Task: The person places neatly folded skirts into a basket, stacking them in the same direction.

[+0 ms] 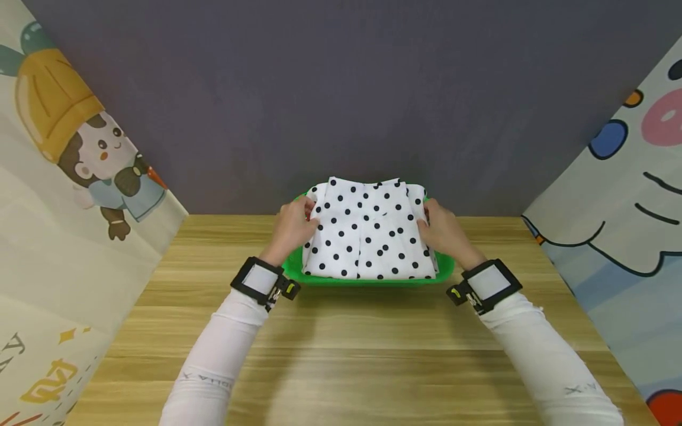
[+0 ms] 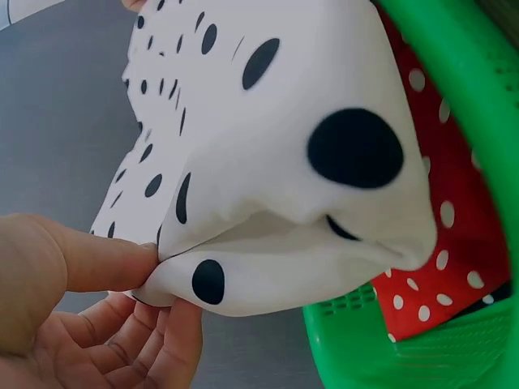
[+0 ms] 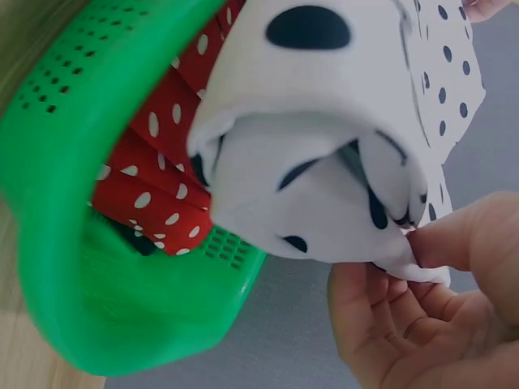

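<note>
A folded white cloth with black polka dots lies over the green basket, covering most of its opening in the head view. My left hand pinches the cloth's left edge between thumb and fingers. At the opposite edge, my right hand pinches it the same way. Both wrist views show the cloth's side folds bulging a little above a red cloth with white dots inside the basket. Something dark peeks out beneath the red cloth in the right wrist view; its kind is hidden.
The basket stands on a wood-grain table, near a dark grey panel at the back. Printed cartoon sheets flank the table, one on the left and one on the right.
</note>
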Action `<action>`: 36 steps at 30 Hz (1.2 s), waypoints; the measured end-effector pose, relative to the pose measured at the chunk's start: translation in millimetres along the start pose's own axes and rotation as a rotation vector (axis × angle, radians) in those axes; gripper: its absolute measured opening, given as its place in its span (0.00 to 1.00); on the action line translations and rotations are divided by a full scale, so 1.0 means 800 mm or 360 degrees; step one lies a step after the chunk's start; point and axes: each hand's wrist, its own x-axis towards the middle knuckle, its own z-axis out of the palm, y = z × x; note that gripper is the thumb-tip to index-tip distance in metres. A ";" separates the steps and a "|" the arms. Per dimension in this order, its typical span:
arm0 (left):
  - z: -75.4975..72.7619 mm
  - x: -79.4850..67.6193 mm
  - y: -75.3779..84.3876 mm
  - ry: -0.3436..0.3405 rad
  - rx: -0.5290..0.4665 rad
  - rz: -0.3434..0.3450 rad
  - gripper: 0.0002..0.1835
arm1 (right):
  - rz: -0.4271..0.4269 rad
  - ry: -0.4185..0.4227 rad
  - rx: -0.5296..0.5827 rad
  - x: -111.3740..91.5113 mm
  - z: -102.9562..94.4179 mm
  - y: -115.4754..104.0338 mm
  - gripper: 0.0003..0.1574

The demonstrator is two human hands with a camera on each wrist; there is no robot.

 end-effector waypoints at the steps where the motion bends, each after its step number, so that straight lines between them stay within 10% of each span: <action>1: 0.000 0.004 0.000 0.0000 0.0013 -0.0007 0.16 | 0.0006 0.0002 -0.0004 0.003 -0.001 -0.001 0.17; 30: 0.028 0.054 -0.018 -0.0216 0.0171 -0.0237 0.05 | 0.0276 -0.0304 -0.0149 0.063 0.023 0.008 0.19; 36: 0.037 0.059 -0.021 -0.0308 0.0181 -0.0264 0.17 | 0.0257 -0.0396 -0.0174 0.065 0.031 0.013 0.26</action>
